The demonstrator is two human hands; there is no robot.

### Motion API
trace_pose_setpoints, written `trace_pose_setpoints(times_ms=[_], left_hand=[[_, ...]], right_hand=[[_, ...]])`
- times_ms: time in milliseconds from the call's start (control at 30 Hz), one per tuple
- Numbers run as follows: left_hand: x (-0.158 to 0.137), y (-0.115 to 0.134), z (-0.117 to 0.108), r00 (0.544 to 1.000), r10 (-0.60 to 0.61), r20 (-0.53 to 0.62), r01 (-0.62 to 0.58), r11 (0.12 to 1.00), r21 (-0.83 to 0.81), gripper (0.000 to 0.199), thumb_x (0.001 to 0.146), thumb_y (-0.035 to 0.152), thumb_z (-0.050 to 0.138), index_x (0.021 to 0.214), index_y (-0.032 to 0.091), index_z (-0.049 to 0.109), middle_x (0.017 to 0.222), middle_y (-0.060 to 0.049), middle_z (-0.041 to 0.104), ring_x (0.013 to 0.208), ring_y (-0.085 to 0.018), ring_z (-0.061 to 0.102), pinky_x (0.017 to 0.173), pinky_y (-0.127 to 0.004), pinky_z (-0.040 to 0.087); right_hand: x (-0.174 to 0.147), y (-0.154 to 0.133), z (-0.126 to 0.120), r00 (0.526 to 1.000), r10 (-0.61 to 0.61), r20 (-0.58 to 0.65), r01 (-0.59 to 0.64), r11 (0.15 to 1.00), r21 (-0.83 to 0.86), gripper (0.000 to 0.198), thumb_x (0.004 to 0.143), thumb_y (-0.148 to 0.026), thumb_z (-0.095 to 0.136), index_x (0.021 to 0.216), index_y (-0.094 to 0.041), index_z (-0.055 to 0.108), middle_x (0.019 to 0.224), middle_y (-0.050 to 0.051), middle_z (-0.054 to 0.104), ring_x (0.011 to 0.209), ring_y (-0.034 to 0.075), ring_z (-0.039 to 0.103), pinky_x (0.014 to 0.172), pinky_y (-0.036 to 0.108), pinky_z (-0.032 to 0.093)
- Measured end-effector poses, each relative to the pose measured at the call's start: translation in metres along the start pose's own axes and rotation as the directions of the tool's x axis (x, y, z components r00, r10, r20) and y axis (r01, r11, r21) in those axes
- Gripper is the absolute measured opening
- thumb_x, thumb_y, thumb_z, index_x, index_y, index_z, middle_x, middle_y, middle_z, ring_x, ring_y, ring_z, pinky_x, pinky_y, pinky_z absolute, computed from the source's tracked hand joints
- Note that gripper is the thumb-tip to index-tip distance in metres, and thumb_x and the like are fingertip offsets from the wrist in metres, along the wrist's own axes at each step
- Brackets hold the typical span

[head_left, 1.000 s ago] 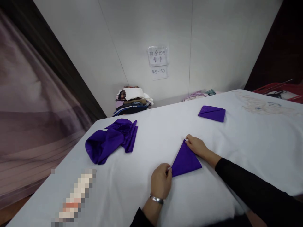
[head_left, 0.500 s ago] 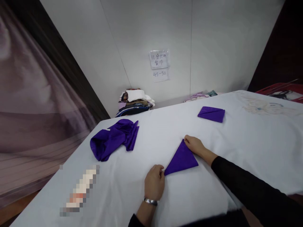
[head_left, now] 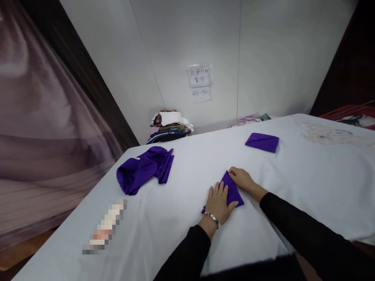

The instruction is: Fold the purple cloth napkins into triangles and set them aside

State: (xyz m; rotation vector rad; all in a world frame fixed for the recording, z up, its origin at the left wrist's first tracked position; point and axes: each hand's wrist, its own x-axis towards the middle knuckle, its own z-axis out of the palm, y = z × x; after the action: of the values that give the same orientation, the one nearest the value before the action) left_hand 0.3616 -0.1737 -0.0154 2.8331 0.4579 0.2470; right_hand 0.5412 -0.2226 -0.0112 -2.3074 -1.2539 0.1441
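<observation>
A purple cloth napkin (head_left: 233,192), folded into a triangle, lies flat on the white-covered table (head_left: 187,242) in front of me. My left hand (head_left: 220,203) rests on it with fingers spread, covering its left and middle part. At the far corner my right hand (head_left: 240,178) pinches the napkin between thumb and fingers. Farther back on the right is another purple napkin (head_left: 262,142), folded into a flat rectangle with a slanting edge across it. To the left lies a loose heap of crumpled purple cloth (head_left: 146,169).
A stack of folded clothes (head_left: 170,127) stands behind the table by the wall, and more fabric (head_left: 249,120) is to its right. A paper sign (head_left: 200,82) hangs on the wall. A pixelated object (head_left: 107,226) lies at front left. A pinkish curtain (head_left: 43,117) hangs on the left.
My left hand has moved from the napkin's left corner onto its top and lies spread there. My right hand stays at the far corner. The view has shifted slightly.
</observation>
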Motion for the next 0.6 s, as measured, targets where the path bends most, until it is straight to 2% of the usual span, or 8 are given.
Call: trace_pose_setpoints(times_ms=[167, 367, 600], left_hand=[[-0.002, -0.003, 0.003, 1.0, 0.003, 0.025, -0.004, 0.999, 0.042, 0.069, 0.085, 0.06, 0.024, 0.138, 0.017, 0.03, 0.147, -0.009, 0.025, 0.136, -0.026, 0.014, 0.108, -0.052, 0.015], [0.0, -0.002, 0.004, 0.999, -0.002, 0.049, -0.002, 0.997, 0.075, 0.073, 0.084, 0.064, 0.015, 0.139, 0.017, 0.028, 0.148, -0.008, 0.022, 0.136, -0.026, 0.011, 0.108, -0.052, 0.014], [0.0, -0.003, 0.005, 0.998, 0.002, 0.056, -0.006, 0.997, 0.078, 0.074, 0.084, 0.065, 0.014, 0.139, 0.017, 0.027, 0.148, -0.008, 0.021, 0.136, -0.026, 0.011, 0.108, -0.053, 0.013]], right_hand=[[0.006, 0.002, -0.002, 0.999, 0.038, -0.006, -0.038, 0.999, 0.036, 0.025, 0.087, -0.033, 0.038, 0.082, -0.02, 0.059, 0.08, 0.002, 0.065, 0.072, 0.014, 0.056, 0.06, 0.024, 0.033], [0.013, -0.003, -0.002, 0.996, 0.087, 0.028, -0.087, 0.996, 0.003, 0.04, 0.085, -0.052, 0.039, 0.072, -0.02, 0.059, 0.07, 0.001, 0.065, 0.063, 0.014, 0.055, 0.053, 0.024, 0.031], [0.016, -0.007, 0.003, 0.993, 0.112, 0.036, -0.108, 0.988, -0.11, 0.025, 0.082, -0.041, 0.047, 0.076, -0.021, 0.061, 0.077, 0.003, 0.066, 0.071, 0.017, 0.058, 0.055, 0.025, 0.031]])
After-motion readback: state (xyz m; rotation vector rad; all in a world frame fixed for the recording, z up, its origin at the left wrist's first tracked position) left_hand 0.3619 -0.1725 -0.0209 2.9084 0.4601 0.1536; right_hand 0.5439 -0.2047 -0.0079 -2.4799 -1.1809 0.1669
